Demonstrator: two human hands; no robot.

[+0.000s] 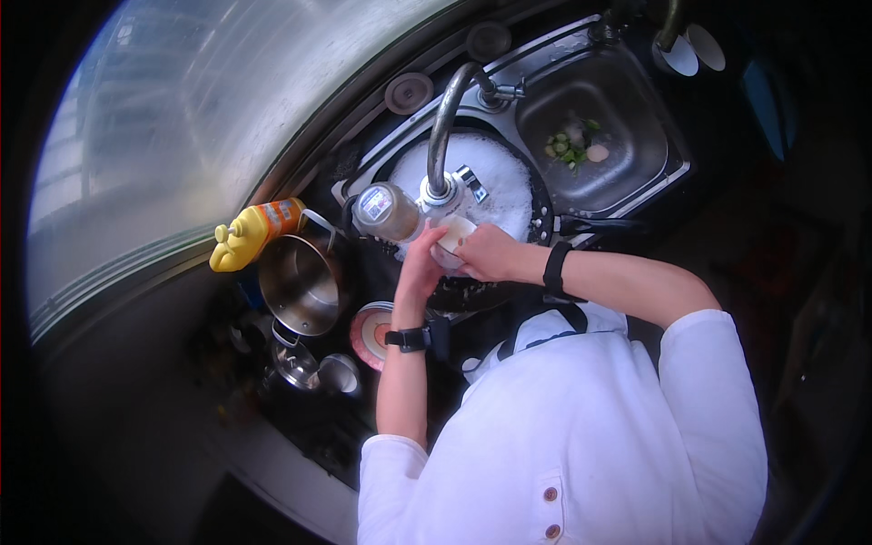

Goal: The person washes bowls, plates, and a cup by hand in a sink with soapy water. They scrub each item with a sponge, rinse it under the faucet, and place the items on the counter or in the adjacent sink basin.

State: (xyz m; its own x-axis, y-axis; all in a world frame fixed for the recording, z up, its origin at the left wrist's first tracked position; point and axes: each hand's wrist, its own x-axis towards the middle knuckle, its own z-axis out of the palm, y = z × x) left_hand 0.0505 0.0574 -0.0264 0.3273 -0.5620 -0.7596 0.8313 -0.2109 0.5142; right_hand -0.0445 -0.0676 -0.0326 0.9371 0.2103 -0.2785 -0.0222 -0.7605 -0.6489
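Observation:
A small white bowl or cup [455, 233], with suds on it, is held between my two hands over the near side of a frying pan. My left hand [424, 259] grips its left side. My right hand [492, 253] is on its right side, the fingers bent in at the rim; whether they hold a sponge is hidden. The black frying pan [543, 197] sits in the left sink basin, full of white foam [501, 167]. A curved metal faucet [441, 129] rises in front of the pan. Close to my left hand is a tilted clear jar [398, 221] with a label.
Left stand a yellow detergent bottle [253, 235], a steel pot [289, 272], stacked plates [368, 337], a pot lid [294, 364] and a small cup [340, 373]. The pan's handle [603, 225] juts right. Green food scraps [572, 148] lie in the right basin [630, 129]. White bowls [705, 48] sit beyond.

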